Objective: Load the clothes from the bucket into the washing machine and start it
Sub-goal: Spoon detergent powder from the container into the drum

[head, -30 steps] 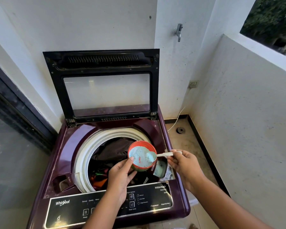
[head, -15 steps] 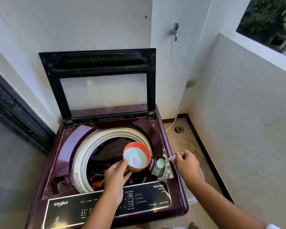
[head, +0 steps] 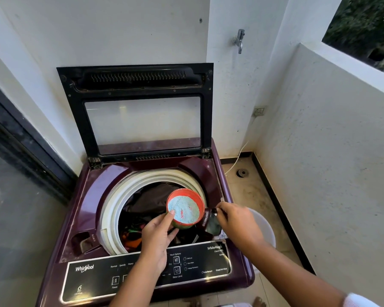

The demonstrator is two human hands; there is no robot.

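A maroon top-loading washing machine (head: 91,196) stands with its black-framed lid (head: 142,85) raised. Dark and orange clothes (head: 151,198) fill the drum. My left hand (head: 157,235) holds a round red tub of blue detergent powder (head: 184,209) over the drum's right side. My right hand (head: 237,220) is down at the detergent compartment (head: 213,227) in the machine's right front corner. Its fingertips are pinched together there, and the white scoop is almost hidden. A white bucket (head: 266,229) sits on the floor under that hand.
The control panel (head: 98,275) runs along the machine's front edge. A tap (head: 239,41) and a wall socket (head: 259,111) are on the wall to the right. A floor drain (head: 242,173) lies behind the bucket. A dark glass door (head: 13,196) stands at left.
My right hand carried the scoop of powder from the tub down and right to the detergent compartment. It has since dropped lower over it. The left hand and tub barely moved.
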